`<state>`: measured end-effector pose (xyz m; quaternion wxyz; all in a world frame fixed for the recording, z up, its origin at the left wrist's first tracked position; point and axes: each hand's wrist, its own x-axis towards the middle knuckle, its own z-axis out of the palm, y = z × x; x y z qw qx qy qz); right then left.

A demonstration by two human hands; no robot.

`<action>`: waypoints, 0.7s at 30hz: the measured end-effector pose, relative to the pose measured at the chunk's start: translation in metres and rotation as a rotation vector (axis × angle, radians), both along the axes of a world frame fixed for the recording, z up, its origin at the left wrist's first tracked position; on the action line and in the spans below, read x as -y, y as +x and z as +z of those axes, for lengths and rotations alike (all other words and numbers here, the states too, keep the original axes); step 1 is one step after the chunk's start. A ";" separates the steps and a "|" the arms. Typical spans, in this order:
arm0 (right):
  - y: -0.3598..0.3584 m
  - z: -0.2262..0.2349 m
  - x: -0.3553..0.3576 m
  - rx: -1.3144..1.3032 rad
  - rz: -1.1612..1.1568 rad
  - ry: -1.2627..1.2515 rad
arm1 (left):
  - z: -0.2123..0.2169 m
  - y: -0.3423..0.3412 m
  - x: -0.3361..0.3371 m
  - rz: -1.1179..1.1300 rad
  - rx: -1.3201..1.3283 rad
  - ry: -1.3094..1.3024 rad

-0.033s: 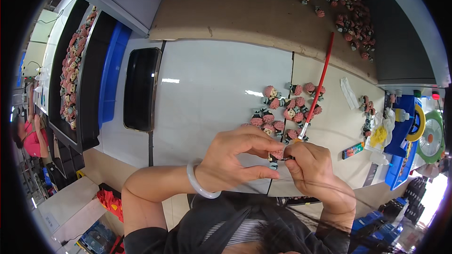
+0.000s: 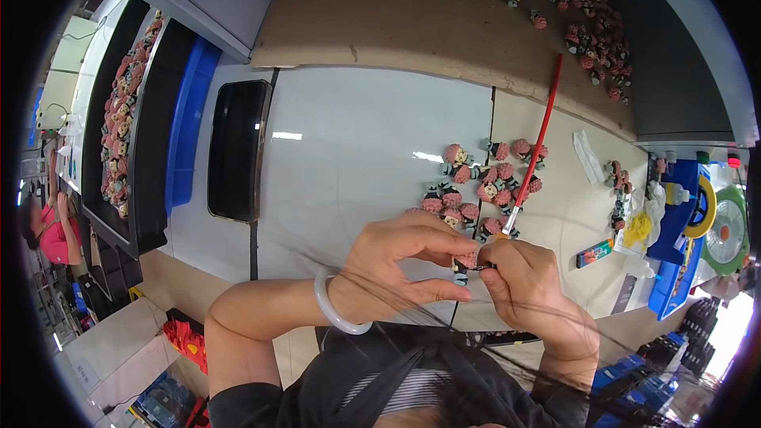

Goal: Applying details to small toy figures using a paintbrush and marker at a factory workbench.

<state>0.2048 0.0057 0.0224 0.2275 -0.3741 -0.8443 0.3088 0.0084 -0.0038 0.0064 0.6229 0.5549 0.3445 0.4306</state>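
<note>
My left hand (image 2: pixel 400 257), with a pale bangle (image 2: pixel 337 307) on its wrist, pinches a small figurine with pink hair (image 2: pixel 466 260) between thumb and fingertips. My right hand (image 2: pixel 527 285) grips a long red-handled paintbrush (image 2: pixel 539 139) low down near its metal ferrule. The handle slants up and to the right, and the brush end meets the figurine. Both hands are close together over the white table (image 2: pixel 357 158), just in front of a loose cluster of similar pink-haired figurines (image 2: pixel 483 182).
A black tray (image 2: pixel 238 150) and a blue bin (image 2: pixel 186 123) lie on the left, beside a long tray of figurines (image 2: pixel 119 111). More figurines sit on a brown board (image 2: pixel 590 28) at the back. Bottles and blue holders (image 2: pixel 682 206) crowd the right. A person in red (image 2: pixel 51 234) is far left.
</note>
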 end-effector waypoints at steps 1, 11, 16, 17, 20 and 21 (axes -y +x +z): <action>0.000 0.000 0.000 0.003 -0.003 -0.011 | 0.000 0.000 0.000 -0.003 0.006 -0.022; 0.001 -0.002 0.003 0.006 -0.002 -0.055 | -0.003 0.003 0.003 -0.011 0.038 -0.070; 0.001 0.003 0.002 0.042 0.020 -0.195 | -0.007 0.003 0.005 -0.016 0.033 -0.088; 0.001 0.003 0.003 0.042 0.018 -0.195 | -0.008 0.003 0.005 -0.009 0.045 -0.103; 0.002 0.003 0.003 0.012 -0.015 -0.256 | -0.006 0.003 0.004 -0.022 0.111 -0.196; 0.002 0.006 0.002 -0.013 -0.022 -0.241 | -0.005 0.003 0.004 -0.024 0.111 -0.194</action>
